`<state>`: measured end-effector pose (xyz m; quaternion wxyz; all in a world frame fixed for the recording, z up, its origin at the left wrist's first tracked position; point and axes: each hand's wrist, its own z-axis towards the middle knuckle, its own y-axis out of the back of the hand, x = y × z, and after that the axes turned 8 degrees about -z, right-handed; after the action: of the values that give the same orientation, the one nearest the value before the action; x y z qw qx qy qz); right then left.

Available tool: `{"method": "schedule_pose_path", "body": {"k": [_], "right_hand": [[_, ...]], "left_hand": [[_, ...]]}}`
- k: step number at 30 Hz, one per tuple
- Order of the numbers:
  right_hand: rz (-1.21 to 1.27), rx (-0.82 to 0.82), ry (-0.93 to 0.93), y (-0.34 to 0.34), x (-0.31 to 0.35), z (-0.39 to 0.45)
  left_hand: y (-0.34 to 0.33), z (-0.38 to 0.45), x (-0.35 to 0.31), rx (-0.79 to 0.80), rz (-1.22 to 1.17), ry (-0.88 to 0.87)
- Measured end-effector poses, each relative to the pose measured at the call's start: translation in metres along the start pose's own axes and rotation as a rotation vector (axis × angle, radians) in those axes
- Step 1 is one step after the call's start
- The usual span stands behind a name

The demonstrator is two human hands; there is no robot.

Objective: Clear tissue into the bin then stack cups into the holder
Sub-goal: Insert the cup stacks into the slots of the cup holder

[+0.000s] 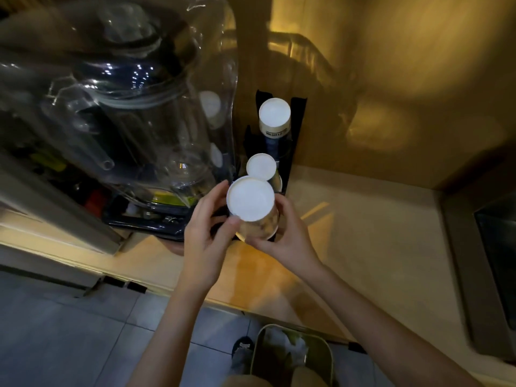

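An upside-down paper cup point(251, 201), white base facing up, is held between both hands above the front slot of the black cup holder point(297, 127). My left hand point(205, 233) grips its left side and my right hand point(283, 233) grips its lower rim on the right. Behind it, a second inverted cup point(261, 166) sits in the middle slot. A taller stack of inverted cups point(274, 114) fills the back slot. On the floor below the counter edge stands a bin point(324, 356) with crumpled white tissue point(293, 347) inside.
A large clear plastic blender cover point(134, 107) stands directly left of the holder. The beige countertop point(363, 233) stretches to the right. A dark appliance point(497, 261) sits at the right edge. Grey floor tiles point(69, 331) and a shoe point(243, 347) show below.
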<state>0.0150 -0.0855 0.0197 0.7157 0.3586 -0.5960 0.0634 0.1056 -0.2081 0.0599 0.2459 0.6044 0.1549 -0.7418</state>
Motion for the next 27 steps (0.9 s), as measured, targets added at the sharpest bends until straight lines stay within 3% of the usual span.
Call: {"method": "schedule_pose_path", "body": {"k": [6,10,16,21,27], "right_hand": [[-0.025,0.006,-0.041,-0.017,-0.019,0.013],[-0.070,0.078,-0.095,-0.023,-0.025,0.023],[0.024,0.210,-0.240,-0.018,-0.023,0.025],[-0.087,0.205,-0.257,-0.021,-0.025,0.024],[-0.032,0.236,-0.251,-0.010,-0.022,0.019]], "left_hand": [[0.001,0.007,0.014,0.001,0.351,-0.132],[0.001,0.014,0.027,-0.048,0.396,-0.063],[-0.013,0.013,0.050,0.054,0.434,-0.021],[-0.022,0.018,0.058,0.075,0.498,0.044],[-0.036,0.027,0.065,0.187,0.647,0.208]]}}
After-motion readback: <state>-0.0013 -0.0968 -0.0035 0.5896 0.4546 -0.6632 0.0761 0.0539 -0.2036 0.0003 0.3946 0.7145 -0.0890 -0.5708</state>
